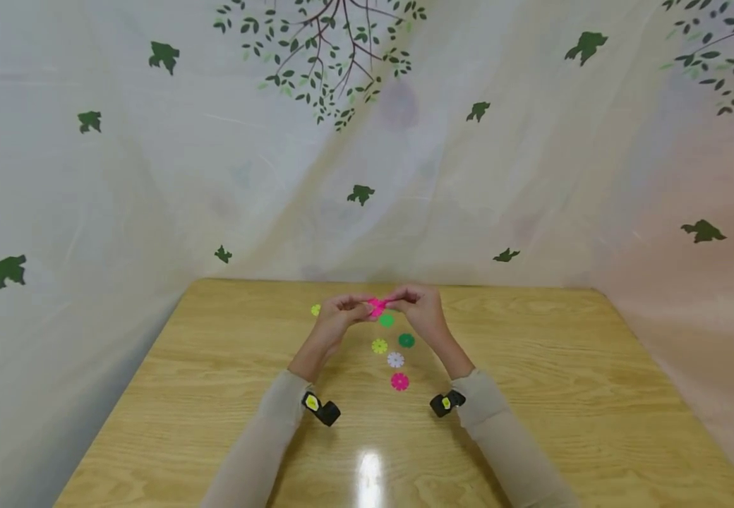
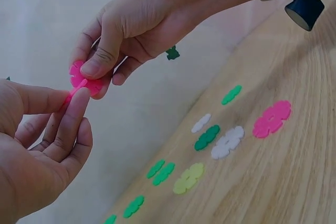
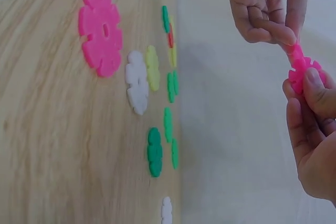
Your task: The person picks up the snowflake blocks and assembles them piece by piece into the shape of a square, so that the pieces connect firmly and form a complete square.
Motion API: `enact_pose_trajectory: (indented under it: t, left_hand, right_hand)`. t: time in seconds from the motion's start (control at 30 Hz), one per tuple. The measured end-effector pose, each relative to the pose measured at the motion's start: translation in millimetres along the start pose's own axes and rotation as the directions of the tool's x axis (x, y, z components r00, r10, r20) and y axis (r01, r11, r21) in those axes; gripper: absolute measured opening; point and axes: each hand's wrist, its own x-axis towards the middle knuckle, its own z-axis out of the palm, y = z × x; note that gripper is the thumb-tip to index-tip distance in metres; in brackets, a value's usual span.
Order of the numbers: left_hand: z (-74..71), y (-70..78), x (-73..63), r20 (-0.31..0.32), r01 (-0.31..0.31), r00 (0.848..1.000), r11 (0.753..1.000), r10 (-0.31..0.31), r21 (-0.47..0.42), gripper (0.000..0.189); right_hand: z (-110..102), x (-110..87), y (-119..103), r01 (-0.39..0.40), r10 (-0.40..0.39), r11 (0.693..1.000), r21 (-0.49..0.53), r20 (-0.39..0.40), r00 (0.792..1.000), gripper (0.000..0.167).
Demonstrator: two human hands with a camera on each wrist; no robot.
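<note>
Two pink flower-shaped slotted discs meet between my hands above the table's far part. My left hand (image 1: 340,312) pinches one pink disc (image 2: 72,95), seen nearly edge-on in the left wrist view, between thumb and fingers. My right hand (image 1: 423,309) pinches the other pink disc (image 3: 301,75), whose notched face shows in the right wrist view. The discs touch at an angle. Fingers cover part of both, and I cannot tell how deep their slots sit in each other.
On the wooden table (image 1: 227,395) lie loose slotted discs: pink (image 1: 400,382), white (image 1: 395,360), yellow (image 1: 380,346), dark green (image 1: 406,341) and light green (image 1: 387,320). Another yellow disc (image 1: 315,310) lies left of my left hand. A printed curtain (image 1: 278,176) hangs behind the table.
</note>
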Motion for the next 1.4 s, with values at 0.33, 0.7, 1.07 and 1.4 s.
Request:
enact_pose_trajectory:
  t: [0.33, 0.7, 1.07, 1.4]
  left_hand:
    - [-10.5, -13.8, 5.3, 0.023, 0.038, 0.999, 0.997, -0.040, 0.072, 0.030]
    - [-23.6, -36.5, 10.3, -0.037, 0.080, 0.996, 0.994, -0.078, 0.070, 0.032]
    - [-28.7, -52.9, 10.5, -0.062, 0.084, 0.995, 0.996, -0.082, 0.031, 0.030]
    - [-34.5, -58.5, 14.4, -0.055, 0.087, 0.995, 0.996, -0.085, 0.033, 0.032]
  right_hand:
    - [-3, -0.9, 15, -0.027, 0.045, 0.994, -0.108, 0.171, 0.984, 0.008]
    - [-10, 5.6, 25, -0.058, 0.155, 0.957, -0.283, 0.334, 0.930, 0.016]
    - [-10, 2.1, 37, -0.067, 0.298, 0.899, -0.434, 0.491, 0.819, 0.020]
    - [7, -3.1, 35, -0.118, 0.390, 0.857, -0.503, 0.480, 0.786, 0.022]
